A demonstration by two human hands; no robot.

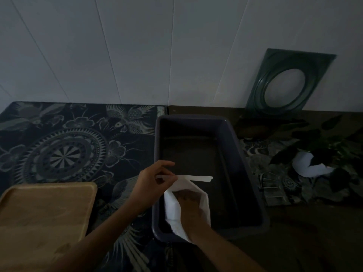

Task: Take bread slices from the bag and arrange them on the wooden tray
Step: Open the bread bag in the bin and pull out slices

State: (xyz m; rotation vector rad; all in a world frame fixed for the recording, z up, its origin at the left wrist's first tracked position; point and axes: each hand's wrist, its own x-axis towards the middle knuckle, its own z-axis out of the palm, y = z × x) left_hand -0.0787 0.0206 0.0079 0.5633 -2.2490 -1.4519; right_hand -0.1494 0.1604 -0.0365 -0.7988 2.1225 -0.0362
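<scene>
A white bag [172, 205] stands in the near left corner of a dark plastic tub [231, 138]. My left hand [155, 181] pinches the bag's upper edge and holds its mouth apart. My right hand [191, 205] reaches down inside the bag, its fingers hidden among brown bread [188, 194] seen dimly in the opening. Whether those fingers grip a slice cannot be made out. The wooden tray [45, 209] lies at the lower left with nothing on it.
A dark patterned cloth [64, 142] covers the table left of the tub. A green frame with an oval hole [288, 81] leans on the wall at the back right. A leafy plant in a white pot [308, 165] sits to the right.
</scene>
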